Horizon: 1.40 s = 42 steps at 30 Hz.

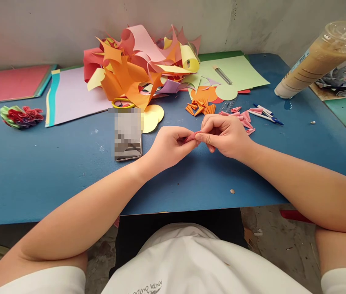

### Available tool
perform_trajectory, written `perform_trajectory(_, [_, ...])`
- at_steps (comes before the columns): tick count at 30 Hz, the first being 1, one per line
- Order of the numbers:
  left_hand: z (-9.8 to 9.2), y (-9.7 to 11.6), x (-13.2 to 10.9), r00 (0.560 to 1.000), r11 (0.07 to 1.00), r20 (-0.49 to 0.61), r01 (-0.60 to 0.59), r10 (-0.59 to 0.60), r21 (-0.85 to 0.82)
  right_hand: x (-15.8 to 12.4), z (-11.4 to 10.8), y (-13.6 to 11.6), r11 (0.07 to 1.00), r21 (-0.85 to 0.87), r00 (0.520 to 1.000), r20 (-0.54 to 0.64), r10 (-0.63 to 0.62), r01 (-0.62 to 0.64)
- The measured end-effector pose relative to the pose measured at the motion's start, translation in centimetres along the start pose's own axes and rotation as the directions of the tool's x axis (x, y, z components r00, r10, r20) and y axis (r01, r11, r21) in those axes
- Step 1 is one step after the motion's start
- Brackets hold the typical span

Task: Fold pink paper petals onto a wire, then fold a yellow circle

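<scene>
— Both your hands are meeting over the blue table (38,171), near its middle, aren't they?
— Yes. Your left hand (168,147) and right hand (225,134) are pinching one small pink paper piece (191,136) between them, fingers curled tight on it.
— What's lying around you?
— A phone (127,136) is lying just left of your left hand. Pink cones (245,118) and orange cones (200,108) are sitting just beyond your right hand, with a heap of paper scraps (142,61) at the far side.
</scene>
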<state>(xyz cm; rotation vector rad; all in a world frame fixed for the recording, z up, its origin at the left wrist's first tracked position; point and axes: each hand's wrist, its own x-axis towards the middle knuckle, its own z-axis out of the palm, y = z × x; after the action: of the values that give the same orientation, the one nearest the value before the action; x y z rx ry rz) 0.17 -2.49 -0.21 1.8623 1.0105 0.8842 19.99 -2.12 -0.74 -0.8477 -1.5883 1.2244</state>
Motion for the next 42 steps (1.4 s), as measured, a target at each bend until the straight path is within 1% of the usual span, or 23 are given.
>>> perform_trajectory(3, [0.1, 0.1, 0.1, 1.0, 0.998, 0.003, 0.024, -0.024, -0.058, 0.0, 0.1, 0.1, 1.0, 0.029, 1.0, -0.012, -0.006, 0.006])
perform_trajectory(6, [0.1, 0.1, 0.1, 0.999, 0.997, -0.018, 0.026, -0.028, -0.067, 0.1, 0.1, 0.4, 0.999, 0.018, 0.999, -0.019, -0.028, 0.028])
perform_trajectory(10, [0.1, -0.1, 0.2, 0.998, 0.998, -0.042, 0.044, -0.046, -0.048, 0.1, -0.1, 0.6, 0.992, -0.063, 0.994, -0.033, -0.108, 0.106])
perform_trajectory(12, [0.1, -0.1, 0.2, 0.999, 0.999, -0.042, 0.026, -0.027, -0.027, 0.1, -0.2, 0.6, 0.984, -0.129, 0.991, -0.026, -0.131, 0.126])
perform_trajectory(15, [0.2, -0.1, 0.1, 0.999, 1.0, -0.049, 0.001, 0.001, 0.024, 0.0, -0.2, 0.5, 0.981, -0.168, 0.995, 0.003, -0.1, 0.099])
perform_trajectory(19, [0.2, -0.1, 0.1, 0.998, 0.998, -0.064, 0.019, -0.015, 0.061, 0.0, -0.2, 0.6, 0.995, -0.079, 0.998, 0.042, -0.054, 0.057])
perform_trajectory(23, [0.2, -0.2, 0.1, 0.997, 0.997, -0.073, 0.03, -0.025, 0.074, 0.1, -0.2, 1.0, 1.0, -0.001, 0.999, 0.051, -0.02, 0.02])
perform_trajectory(28, [0.2, 0.0, 0.1, 0.995, 0.996, -0.091, 0.038, -0.031, 0.079, 0.1, -0.2, 0.9, 0.998, 0.003, 0.998, 0.032, 0.057, -0.057])
perform_trajectory(39, [0.2, -0.1, 0.1, 0.995, 0.992, -0.098, 0.029, -0.017, 0.12, 0.1, 0.0, 0.5, 0.995, -0.018, 0.996, -0.011, 0.093, -0.093])
perform_trajectory(42, [0.3, 0.0, 0.1, 0.996, 0.992, -0.091, 0.013, -0.001, 0.124, 0.0, 0.2, 0.4, 0.995, -0.017, 0.994, -0.052, 0.099, -0.1])
